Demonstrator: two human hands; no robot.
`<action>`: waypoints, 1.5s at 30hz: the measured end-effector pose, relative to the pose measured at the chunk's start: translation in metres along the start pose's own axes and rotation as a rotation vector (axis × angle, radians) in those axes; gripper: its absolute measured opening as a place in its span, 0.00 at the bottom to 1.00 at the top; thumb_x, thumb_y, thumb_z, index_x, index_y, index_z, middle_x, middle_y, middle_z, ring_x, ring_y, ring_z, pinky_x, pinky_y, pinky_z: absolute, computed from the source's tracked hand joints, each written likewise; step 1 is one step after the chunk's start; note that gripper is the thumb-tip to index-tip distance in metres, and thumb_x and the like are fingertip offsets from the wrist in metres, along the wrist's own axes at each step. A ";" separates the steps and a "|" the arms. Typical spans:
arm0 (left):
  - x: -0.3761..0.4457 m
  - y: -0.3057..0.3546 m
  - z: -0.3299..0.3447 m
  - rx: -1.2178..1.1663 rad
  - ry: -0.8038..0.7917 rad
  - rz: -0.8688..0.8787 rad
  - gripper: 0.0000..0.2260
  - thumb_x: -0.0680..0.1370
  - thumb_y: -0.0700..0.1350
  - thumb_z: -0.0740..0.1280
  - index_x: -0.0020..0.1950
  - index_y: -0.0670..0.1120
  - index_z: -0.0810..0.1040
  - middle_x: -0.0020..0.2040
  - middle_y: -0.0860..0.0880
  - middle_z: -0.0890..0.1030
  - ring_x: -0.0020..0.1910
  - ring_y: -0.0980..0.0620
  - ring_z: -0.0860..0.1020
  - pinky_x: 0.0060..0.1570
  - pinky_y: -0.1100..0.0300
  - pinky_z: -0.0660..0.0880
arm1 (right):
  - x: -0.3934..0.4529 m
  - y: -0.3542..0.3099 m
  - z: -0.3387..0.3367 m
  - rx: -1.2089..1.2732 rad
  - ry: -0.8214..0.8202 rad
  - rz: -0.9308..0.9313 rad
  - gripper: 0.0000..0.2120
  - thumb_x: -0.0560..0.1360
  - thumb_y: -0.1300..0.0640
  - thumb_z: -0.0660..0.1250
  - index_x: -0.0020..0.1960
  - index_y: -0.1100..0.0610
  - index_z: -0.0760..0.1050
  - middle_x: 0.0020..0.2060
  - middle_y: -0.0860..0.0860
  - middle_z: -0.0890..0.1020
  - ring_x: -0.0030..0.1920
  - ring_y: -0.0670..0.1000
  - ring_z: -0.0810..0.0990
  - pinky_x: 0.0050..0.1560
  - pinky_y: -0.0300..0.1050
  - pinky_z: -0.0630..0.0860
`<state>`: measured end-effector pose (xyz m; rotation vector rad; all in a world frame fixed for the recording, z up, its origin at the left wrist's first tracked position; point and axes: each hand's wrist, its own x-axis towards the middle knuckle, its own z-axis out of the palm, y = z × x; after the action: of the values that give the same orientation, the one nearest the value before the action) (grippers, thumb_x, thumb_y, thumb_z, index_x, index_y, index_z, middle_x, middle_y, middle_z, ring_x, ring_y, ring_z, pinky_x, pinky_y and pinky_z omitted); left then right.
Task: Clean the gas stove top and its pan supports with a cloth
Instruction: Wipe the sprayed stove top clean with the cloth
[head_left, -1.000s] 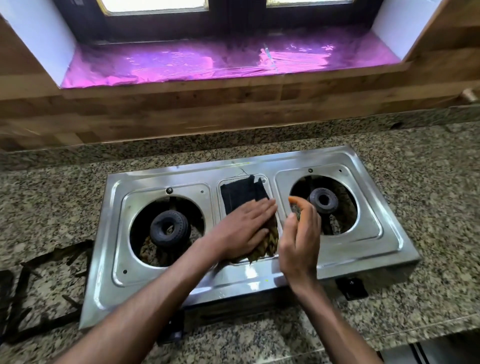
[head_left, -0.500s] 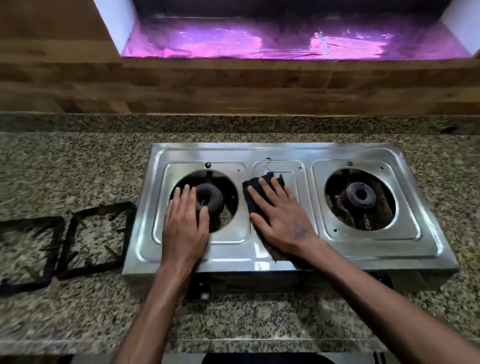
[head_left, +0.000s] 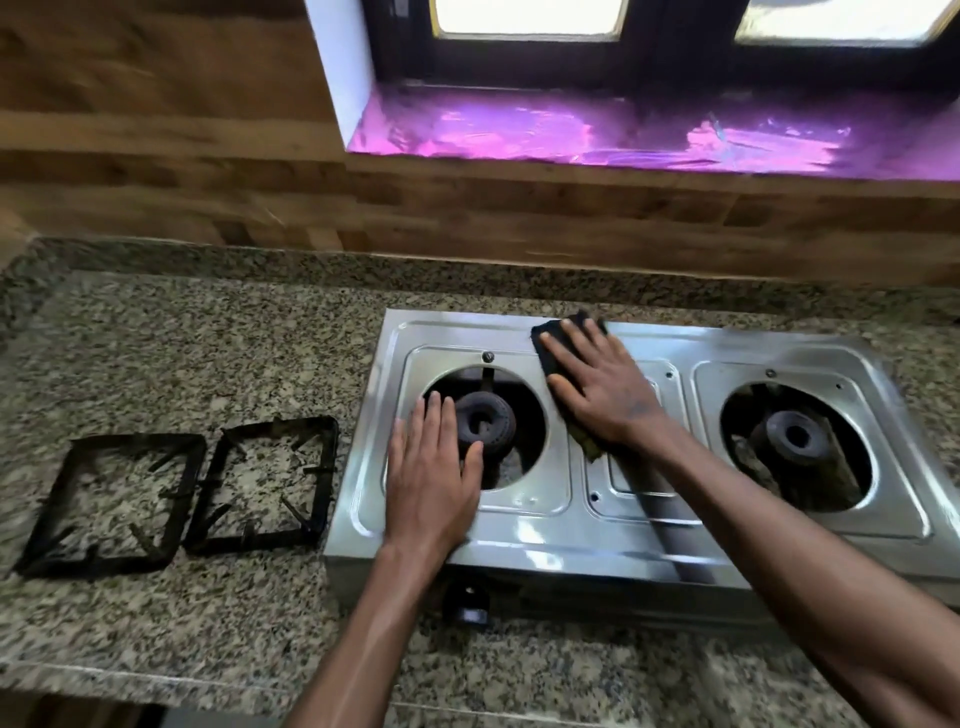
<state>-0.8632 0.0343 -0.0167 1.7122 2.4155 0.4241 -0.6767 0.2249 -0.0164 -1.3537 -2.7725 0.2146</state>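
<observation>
Head view: right hand (head_left: 605, 387), fingers flat and spread, has pushed the dark cloth (head_left: 553, 343) up to the stove top's (head_left: 524, 540) far edge; left hand (head_left: 434, 467) still braces flat beside the left burner (head_left: 485, 423). Pan supports (head_left: 182, 493) left, unwiped.

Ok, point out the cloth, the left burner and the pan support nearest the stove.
cloth (head_left: 549, 347): head view, dark upper part beside the fingers.
left burner (head_left: 488, 422): head view, top of its dark ring.
pan support (head_left: 326, 470): head view, right bar of its frame.
</observation>
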 end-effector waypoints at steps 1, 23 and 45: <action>0.000 -0.005 0.000 0.010 -0.009 -0.002 0.33 0.79 0.60 0.41 0.81 0.45 0.50 0.81 0.47 0.49 0.79 0.51 0.45 0.78 0.52 0.43 | 0.006 0.008 -0.002 0.007 0.018 0.088 0.33 0.77 0.35 0.41 0.80 0.43 0.51 0.81 0.52 0.54 0.80 0.56 0.49 0.78 0.54 0.46; -0.007 -0.011 -0.006 0.030 0.015 -0.021 0.31 0.80 0.59 0.45 0.80 0.45 0.53 0.81 0.46 0.52 0.79 0.50 0.48 0.78 0.52 0.42 | -0.065 0.017 -0.005 0.063 -0.011 0.134 0.32 0.78 0.34 0.44 0.81 0.41 0.48 0.81 0.49 0.48 0.81 0.54 0.43 0.78 0.52 0.43; -0.009 -0.014 -0.010 -0.056 0.028 -0.031 0.30 0.80 0.57 0.48 0.78 0.44 0.59 0.79 0.45 0.59 0.78 0.49 0.55 0.77 0.53 0.49 | -0.171 -0.074 0.005 0.117 -0.129 -0.022 0.30 0.78 0.33 0.40 0.79 0.37 0.43 0.80 0.44 0.42 0.80 0.50 0.37 0.79 0.50 0.39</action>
<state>-0.8754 0.0199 -0.0124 1.6552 2.4220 0.5093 -0.6299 0.0452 -0.0080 -1.3261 -2.8247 0.4723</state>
